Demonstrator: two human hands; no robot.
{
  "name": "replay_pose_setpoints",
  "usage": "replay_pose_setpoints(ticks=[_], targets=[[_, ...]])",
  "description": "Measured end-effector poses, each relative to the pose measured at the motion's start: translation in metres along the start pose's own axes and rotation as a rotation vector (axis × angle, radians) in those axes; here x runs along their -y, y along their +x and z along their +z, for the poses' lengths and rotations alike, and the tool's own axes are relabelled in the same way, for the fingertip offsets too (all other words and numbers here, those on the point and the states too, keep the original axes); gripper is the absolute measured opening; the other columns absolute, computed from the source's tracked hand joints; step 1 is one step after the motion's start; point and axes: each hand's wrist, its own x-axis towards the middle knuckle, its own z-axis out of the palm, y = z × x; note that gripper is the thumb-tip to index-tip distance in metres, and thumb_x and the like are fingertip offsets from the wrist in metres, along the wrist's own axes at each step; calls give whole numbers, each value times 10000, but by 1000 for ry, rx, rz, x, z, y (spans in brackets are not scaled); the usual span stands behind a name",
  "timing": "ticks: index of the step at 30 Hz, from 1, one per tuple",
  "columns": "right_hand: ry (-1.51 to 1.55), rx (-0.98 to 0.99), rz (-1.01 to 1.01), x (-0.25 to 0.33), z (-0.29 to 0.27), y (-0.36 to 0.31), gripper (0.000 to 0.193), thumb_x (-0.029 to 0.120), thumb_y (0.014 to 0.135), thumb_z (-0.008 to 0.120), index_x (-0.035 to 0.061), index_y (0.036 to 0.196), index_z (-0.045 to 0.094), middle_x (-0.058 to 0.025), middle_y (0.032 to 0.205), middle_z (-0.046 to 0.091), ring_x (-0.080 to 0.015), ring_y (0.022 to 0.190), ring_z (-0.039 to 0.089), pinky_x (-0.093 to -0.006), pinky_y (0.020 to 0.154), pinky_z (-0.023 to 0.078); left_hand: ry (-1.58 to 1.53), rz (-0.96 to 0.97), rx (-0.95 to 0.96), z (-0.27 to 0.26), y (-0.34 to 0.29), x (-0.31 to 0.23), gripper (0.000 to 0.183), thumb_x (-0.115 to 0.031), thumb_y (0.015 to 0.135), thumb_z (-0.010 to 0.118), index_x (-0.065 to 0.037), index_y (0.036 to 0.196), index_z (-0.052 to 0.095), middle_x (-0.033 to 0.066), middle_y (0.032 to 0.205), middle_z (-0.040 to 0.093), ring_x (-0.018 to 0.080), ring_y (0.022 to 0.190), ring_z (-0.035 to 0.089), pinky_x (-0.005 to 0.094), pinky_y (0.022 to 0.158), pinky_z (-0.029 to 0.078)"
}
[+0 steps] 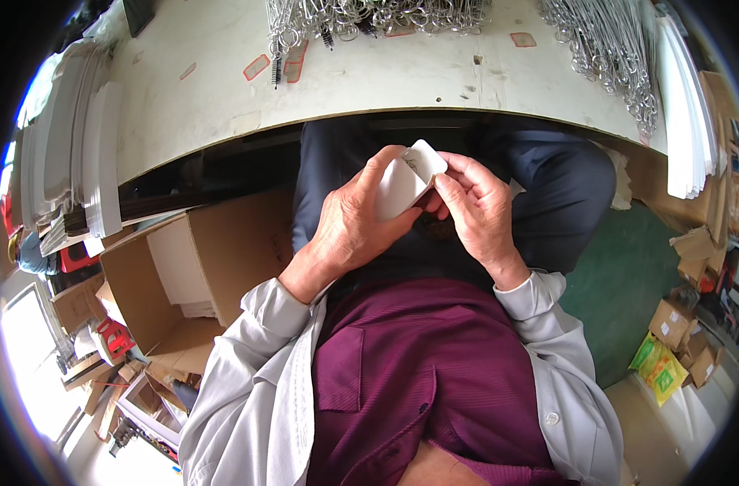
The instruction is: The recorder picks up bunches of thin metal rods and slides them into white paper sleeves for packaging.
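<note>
Above my lap, in front of the table edge, I hold a small white card piece [395,193] with rounded corners and dark marking near its top. It looks folded or stacked, but I cannot tell which. My left hand [347,220] is closed round its left side, with the thumb along the lower edge. At its right edge, my right hand [481,202] pinches a corner between thumb and fingers. Some right fingertips are hidden behind the card.
The white table [369,81] carries bunches of looped metal wires [378,14] and more wires [608,61] at right. White card stacks [66,138] stand left, others [684,113] right. An open cardboard box [203,271] sits left of my legs; small cartons [671,322] lie lower right.
</note>
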Motion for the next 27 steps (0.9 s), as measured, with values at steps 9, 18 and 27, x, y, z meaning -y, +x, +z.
replay_pose_setpoints(ticks=[9,18,27], targets=[[-71,4,67,-1,-2,2,205,93,1011,662,-31,1169,703,-57,822,732,-96,683,697,-233,552,543,84,44,-64,13,7,-4,691,-127,759,801,-133,1374,484,204,1108,709,391,1005,724,453,820,607],[-252,17,-48,-4,5,0,220,82,997,674,-36,1180,706,-106,817,742,-96,662,697,-254,573,546,97,89,-55,13,7,3,646,-131,752,864,-111,1300,524,181,1046,717,374,921,739,427,774,604],[-461,80,-360,-4,12,1,237,115,1006,651,-69,1142,712,-236,960,748,-367,839,751,-384,712,596,151,-19,-118,20,1,7,694,-203,798,834,-65,1351,439,200,1015,722,386,853,742,461,668,606]])
